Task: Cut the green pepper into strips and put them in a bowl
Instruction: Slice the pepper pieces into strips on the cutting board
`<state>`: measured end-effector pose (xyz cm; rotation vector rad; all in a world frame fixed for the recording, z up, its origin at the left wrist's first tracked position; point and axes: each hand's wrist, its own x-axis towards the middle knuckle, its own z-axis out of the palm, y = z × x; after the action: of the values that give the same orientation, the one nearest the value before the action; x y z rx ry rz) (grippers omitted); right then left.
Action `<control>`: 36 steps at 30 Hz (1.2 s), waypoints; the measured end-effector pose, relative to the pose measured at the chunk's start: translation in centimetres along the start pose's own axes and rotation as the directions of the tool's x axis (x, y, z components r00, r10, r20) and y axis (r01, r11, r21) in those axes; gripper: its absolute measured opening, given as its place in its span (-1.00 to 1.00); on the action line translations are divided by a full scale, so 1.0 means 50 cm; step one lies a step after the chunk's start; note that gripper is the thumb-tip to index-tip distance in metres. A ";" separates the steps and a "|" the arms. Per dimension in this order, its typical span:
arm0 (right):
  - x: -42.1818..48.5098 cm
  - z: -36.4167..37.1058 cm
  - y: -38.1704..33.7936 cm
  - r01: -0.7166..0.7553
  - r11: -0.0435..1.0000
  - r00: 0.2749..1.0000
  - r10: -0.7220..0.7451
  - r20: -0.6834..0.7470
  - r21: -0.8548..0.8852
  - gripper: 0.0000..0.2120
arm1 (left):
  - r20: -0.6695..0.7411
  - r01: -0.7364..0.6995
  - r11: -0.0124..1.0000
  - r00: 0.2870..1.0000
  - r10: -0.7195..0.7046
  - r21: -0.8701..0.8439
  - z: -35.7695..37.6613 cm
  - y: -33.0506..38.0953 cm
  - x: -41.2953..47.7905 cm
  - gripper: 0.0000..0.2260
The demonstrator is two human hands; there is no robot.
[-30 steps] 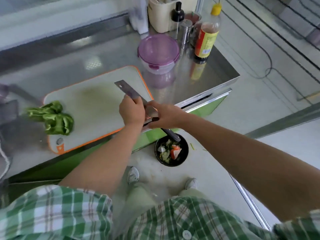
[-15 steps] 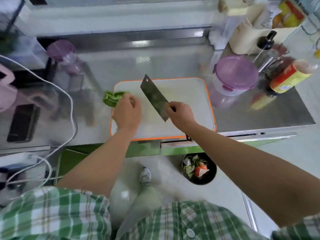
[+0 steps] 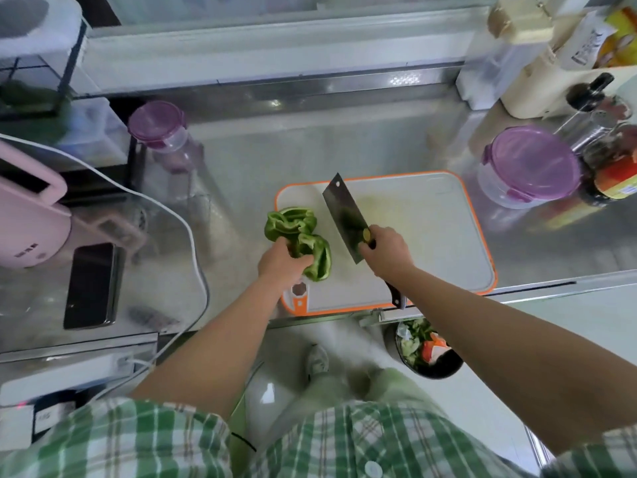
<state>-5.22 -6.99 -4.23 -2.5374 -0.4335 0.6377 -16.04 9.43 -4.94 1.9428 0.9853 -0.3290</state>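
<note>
A hollowed, opened green pepper (image 3: 296, 236) lies at the left end of the white cutting board with an orange rim (image 3: 431, 236). My left hand (image 3: 281, 263) grips the pepper from its near side. My right hand (image 3: 386, 251) holds a cleaver (image 3: 344, 215) by the handle, the blade pointing away and to the left, just right of the pepper and above the board. A bit of green sticks to the blade near my fingers. A clear bowl with a purple lid (image 3: 531, 167) stands right of the board.
Bottles and jars (image 3: 610, 160) crowd the counter's right end. A purple-lidded container (image 3: 162, 132), a pink appliance (image 3: 31, 215), a phone (image 3: 91, 284) and a white cable (image 3: 193, 243) lie to the left. A black bowl of scraps (image 3: 427, 350) sits on the floor by my feet.
My left hand left the cleaver and moved left to grip the pepper. My right hand brought the cleaver from the counter edge back over the board. The camera view swung left.
</note>
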 end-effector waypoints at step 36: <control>0.112 -0.239 0.236 -0.022 0.987 1.000 0.020 0.018 0.162 -0.95 | -0.043 -0.599 0.755 0.775 0.630 0.268 0.243 0.221 0.058 -0.63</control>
<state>7.72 -19.02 -3.15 -2.3872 -0.3466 0.6741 -4.05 -2.04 -6.65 2.4118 0.3311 0.0722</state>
